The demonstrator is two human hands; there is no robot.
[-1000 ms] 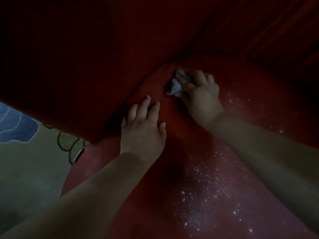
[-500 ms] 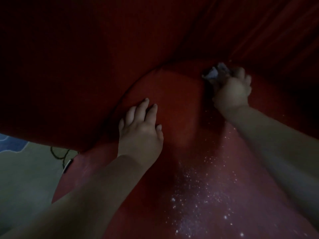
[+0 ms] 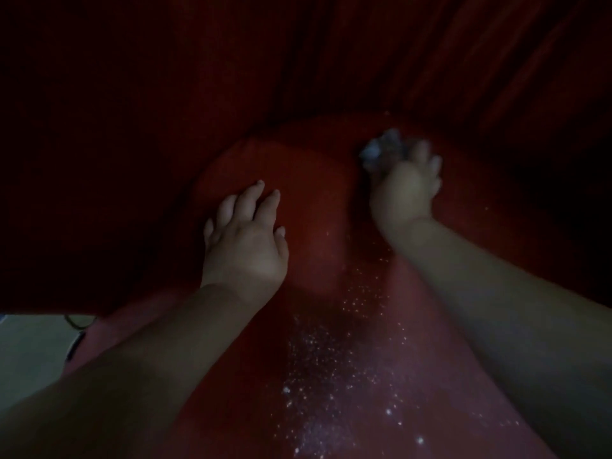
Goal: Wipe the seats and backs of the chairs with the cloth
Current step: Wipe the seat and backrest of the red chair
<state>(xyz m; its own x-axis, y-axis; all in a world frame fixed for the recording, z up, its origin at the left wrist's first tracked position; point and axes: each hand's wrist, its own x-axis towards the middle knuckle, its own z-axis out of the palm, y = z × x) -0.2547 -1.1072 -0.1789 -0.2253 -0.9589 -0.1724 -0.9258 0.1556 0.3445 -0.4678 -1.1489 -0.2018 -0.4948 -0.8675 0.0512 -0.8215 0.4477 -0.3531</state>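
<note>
A red chair seat (image 3: 318, 200) fills the middle of the dim view, speckled with white dust (image 3: 334, 376) toward me. My right hand (image 3: 407, 187) grips a crumpled pale cloth (image 3: 381, 149) and presses it on the far right part of the seat, close under hanging red fabric. My left hand (image 3: 246, 241) rests flat on the seat's left side, fingers straight and spread. The chair's back is not visible.
Dark red cloth (image 3: 165, 111) hangs over the far and left side of the seat, covering its edge. A pale floor (image 3: 29, 356) with a dark curved line shows at the lower left beside the seat.
My right hand has carried the cloth from the middle of the seat's far edge to the right. The left hand has stayed in place. The view has drifted slightly.
</note>
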